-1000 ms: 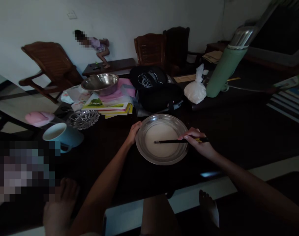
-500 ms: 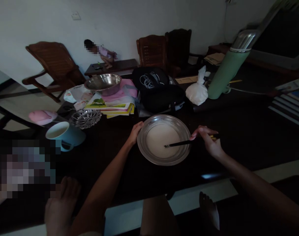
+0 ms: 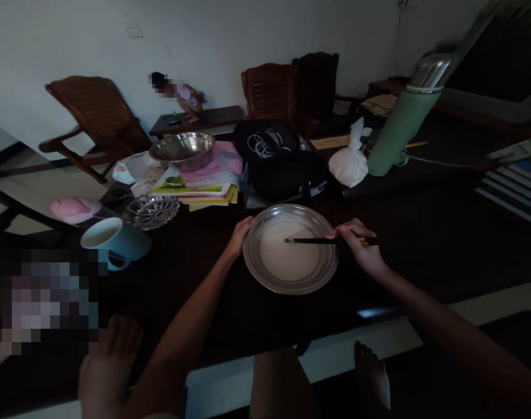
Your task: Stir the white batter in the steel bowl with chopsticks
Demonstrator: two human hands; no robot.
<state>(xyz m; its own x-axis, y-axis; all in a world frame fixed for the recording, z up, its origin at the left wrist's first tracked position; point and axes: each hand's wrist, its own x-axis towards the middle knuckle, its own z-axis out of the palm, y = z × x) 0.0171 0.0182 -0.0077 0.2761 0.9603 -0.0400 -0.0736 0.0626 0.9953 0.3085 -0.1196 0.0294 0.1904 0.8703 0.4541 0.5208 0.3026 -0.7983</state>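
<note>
A shallow metal basin (image 3: 254,267) stands on the dark table, holding a milky white liquid (image 3: 289,261). My left hand (image 3: 240,236) is closed on the basin's left rim, its thumb side at the edge. In my right hand (image 3: 362,249) is a pair of black chopsticks (image 3: 313,240) with gold-coloured ends, held almost level over the right rim. Their tips touch the liquid's surface near the middle of the basin. Behind the basin, to the right, sits a tied clear bag of white powder (image 3: 349,167).
A green thermos (image 3: 403,131) stands at the right rear. Black bags (image 3: 287,174) lie behind the basin. Books (image 3: 208,192) carry a second metal bowl (image 3: 182,151). At left are a glass dish (image 3: 152,210), a blue mug (image 3: 132,241) and a blurred-out person (image 3: 42,302); another person (image 3: 187,96) squats farther back.
My right hand has moved slightly left and up with the chopsticks. Their tips have shifted toward the far side of the liquid. My left hand stays on the rim.
</note>
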